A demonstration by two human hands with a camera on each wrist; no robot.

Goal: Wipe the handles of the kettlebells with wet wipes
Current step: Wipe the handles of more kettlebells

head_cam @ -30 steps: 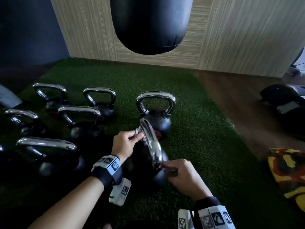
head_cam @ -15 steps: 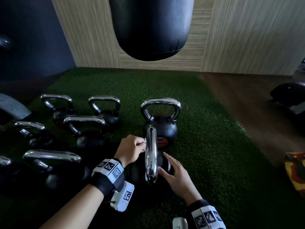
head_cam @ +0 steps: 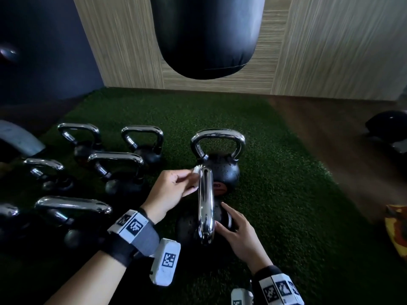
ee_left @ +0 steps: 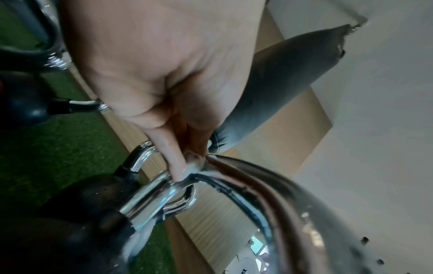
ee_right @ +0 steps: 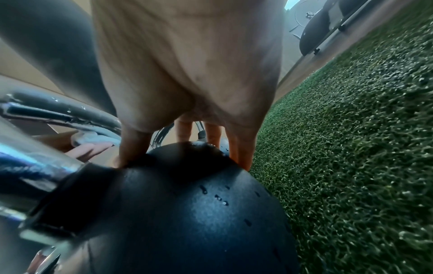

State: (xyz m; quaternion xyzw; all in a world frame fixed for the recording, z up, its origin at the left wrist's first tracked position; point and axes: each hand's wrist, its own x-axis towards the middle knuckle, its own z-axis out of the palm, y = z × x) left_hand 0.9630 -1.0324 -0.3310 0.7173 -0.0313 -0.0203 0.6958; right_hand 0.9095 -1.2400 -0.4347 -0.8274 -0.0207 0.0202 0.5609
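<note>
A black kettlebell stands nearest me on the turf, its chrome handle [head_cam: 206, 203] seen edge-on. My left hand [head_cam: 176, 188] pinches a small white wet wipe [head_cam: 196, 170] against the far left side of that handle; the same wipe [ee_right: 91, 139] shows in the right wrist view. My right hand [head_cam: 236, 230] rests with straight spread fingers on the kettlebell's black ball [ee_right: 187, 213], which carries water droplets. A second kettlebell [head_cam: 218, 155] stands just behind it. Several more kettlebells [head_cam: 116, 166] sit in rows to the left.
A black punching bag [head_cam: 207, 34] hangs above the far turf, in front of a wood-panel wall. Wooden floor lies right of the green turf [head_cam: 286, 205], with dark equipment [head_cam: 387, 128] at far right and a yellow-red patterned item [head_cam: 396, 230] at the right edge.
The kettlebell has turned so its handle now points edge-on to me. My right hand let go of the handle's near end and moved onto the ball. My left hand stays at the handle's far end with the wipe.
</note>
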